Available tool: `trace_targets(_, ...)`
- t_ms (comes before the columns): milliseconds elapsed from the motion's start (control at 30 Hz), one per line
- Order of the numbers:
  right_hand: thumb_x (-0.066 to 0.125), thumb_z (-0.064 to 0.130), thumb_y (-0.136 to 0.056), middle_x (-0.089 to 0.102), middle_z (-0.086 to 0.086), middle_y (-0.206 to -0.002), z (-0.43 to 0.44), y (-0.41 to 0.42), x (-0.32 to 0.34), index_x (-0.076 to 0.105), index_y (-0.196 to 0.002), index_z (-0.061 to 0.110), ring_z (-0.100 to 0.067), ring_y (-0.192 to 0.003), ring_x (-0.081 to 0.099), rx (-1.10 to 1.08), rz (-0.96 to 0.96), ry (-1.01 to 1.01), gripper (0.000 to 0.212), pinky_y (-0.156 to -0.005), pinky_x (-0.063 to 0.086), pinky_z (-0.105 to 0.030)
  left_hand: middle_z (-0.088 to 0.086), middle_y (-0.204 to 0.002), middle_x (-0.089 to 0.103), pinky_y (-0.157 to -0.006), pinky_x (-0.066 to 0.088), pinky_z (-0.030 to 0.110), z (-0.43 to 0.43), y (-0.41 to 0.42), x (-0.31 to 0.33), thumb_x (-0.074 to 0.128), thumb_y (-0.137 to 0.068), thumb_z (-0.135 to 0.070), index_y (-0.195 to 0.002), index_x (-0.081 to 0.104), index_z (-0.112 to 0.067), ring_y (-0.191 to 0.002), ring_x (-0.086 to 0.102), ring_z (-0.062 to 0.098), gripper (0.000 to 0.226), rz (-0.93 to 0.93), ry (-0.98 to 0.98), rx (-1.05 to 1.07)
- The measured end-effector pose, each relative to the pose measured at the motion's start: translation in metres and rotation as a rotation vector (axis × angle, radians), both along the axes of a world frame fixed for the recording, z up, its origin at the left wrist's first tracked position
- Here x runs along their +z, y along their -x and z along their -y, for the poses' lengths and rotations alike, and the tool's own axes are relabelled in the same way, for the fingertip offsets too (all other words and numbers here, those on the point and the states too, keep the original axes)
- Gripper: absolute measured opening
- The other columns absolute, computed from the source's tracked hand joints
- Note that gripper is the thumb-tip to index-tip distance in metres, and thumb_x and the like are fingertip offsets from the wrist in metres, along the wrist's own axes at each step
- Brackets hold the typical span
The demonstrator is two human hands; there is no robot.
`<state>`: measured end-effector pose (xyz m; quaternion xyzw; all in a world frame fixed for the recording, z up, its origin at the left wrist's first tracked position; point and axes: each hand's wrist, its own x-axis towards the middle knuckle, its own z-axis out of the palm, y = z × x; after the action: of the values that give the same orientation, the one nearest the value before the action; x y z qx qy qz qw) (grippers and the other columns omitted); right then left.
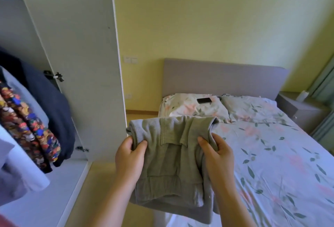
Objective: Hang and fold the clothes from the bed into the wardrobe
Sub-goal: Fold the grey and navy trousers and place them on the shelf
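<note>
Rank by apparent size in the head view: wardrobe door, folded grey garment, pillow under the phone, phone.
1. wardrobe door
2. grey garment, close to the camera, so it looks bigger
3. pillow, farther off; its true rank against the garment is unsure
4. phone, clearly smallest

Two hands: left hand [129,156], right hand [216,154]. One folded grey garment [168,163]. One bed [280,163], two pillows: left pillow [191,108], right pillow [253,109]. One phone [204,100]. One nightstand [303,111]. One wardrobe [16,27], one open door [86,45], two hinges: upper hinge [58,76], lower hinge [82,149]. Four hung garments: navy garment [54,103], pale blue garment [30,100], patterned garment [30,132], white garment [23,178].
</note>
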<state>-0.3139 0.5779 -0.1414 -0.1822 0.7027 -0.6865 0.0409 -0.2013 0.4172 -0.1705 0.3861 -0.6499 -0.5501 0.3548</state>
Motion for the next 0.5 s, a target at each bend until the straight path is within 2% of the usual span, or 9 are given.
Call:
trace_targets(100,0.066,0.015,-0.091,0.069,0.001,-0.076,0.004,0.033,-0.001,0.071,-0.081,0.023,-0.011,-0.072,0.063,-0.063,-0.001,-0.020,0.013,-0.069,0.051,-0.031,-0.003,-0.082,0.069,-0.073,0.051,0.039,0.012,0.048,-0.004,0.061,-0.090,-0.022,-0.085,0.067,-0.024,-0.080,0.064,0.017,0.008,0.010,-0.004,-0.052)
trace_targets(167,0.066,0.017,-0.091,0.069,0.001,-0.077,0.008,0.056,-0.001,0.071,-0.081,0.026,-0.011,-0.073,0.063,-0.110,-0.007,-0.040,0.015,-0.072,0.053,-0.037,-0.005,-0.081,0.070,-0.068,0.050,0.035,0.018,0.079,-0.008,0.061,-0.090,-0.022,-0.085,0.067,-0.025,-0.081,0.064,0.015,0.008,0.004,-0.025,-0.097)
trace_targets(300,0.067,0.019,-0.091,0.066,-0.003,-0.086,0.025,0.102,0.001,0.070,-0.070,0.042,-0.023,-0.083,0.059,-0.221,-0.008,-0.060,0.031,-0.081,0.052,-0.051,-0.006,-0.076,0.069,-0.062,0.044,0.030,0.047,0.137,-0.009,0.064,-0.089,-0.022,-0.080,0.067,-0.025,-0.075,0.063,0.009,0.010,0.019,0.005,-0.220)
trace_targets(400,0.067,0.018,-0.090,0.067,-0.001,-0.082,0.047,0.129,0.002,0.070,-0.070,0.043,-0.017,-0.079,0.062,-0.293,-0.017,-0.047,0.032,-0.081,0.053,-0.050,-0.010,-0.075,0.070,-0.060,0.043,0.027,0.079,0.177,-0.004,0.064,-0.089,-0.020,-0.079,0.068,-0.025,-0.070,0.062,0.000,0.011,0.016,0.045,-0.301)
trace_targets(500,0.068,0.016,-0.090,0.070,0.014,-0.076,0.072,0.148,0.002,0.071,-0.073,0.044,0.001,-0.071,0.062,-0.329,-0.004,-0.048,0.033,-0.077,0.054,-0.036,-0.015,-0.076,0.070,-0.060,0.042,0.026,0.110,0.204,-0.001,0.065,-0.088,-0.020,-0.080,0.068,-0.027,-0.070,0.062,-0.003,0.011,0.025,0.049,-0.339)
